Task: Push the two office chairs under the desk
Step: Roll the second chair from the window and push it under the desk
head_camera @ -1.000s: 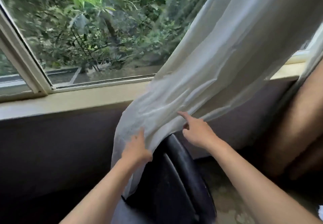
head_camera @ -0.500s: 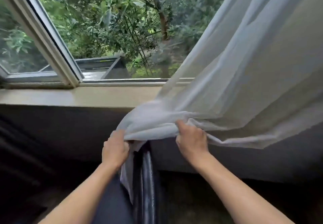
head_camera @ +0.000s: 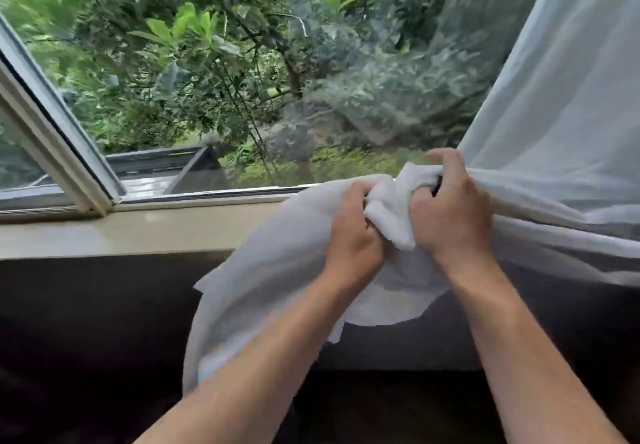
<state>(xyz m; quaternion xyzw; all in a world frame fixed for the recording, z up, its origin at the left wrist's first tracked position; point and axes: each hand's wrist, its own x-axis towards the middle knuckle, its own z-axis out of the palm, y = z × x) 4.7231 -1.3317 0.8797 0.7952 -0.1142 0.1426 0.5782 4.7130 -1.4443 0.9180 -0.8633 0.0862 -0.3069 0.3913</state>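
Neither office chair nor the desk shows in the head view now. My left hand (head_camera: 353,232) and my right hand (head_camera: 450,215) are close together at sill height, both closed on a bunched wad of a sheer white curtain (head_camera: 561,104). The curtain hangs from the upper right and runs taut down to my fists. Its loose end droops below my left forearm.
A wide window (head_camera: 242,80) with a pale frame (head_camera: 59,152) looks onto green trees. A beige sill (head_camera: 138,232) runs below it. Under the sill the wall (head_camera: 86,322) is dark, and the floor area is in deep shadow.
Both hands have gathered the curtain off the black chair back and lifted it to sill height, coming closer together. The view tilted up, so the chair has dropped out of sight.
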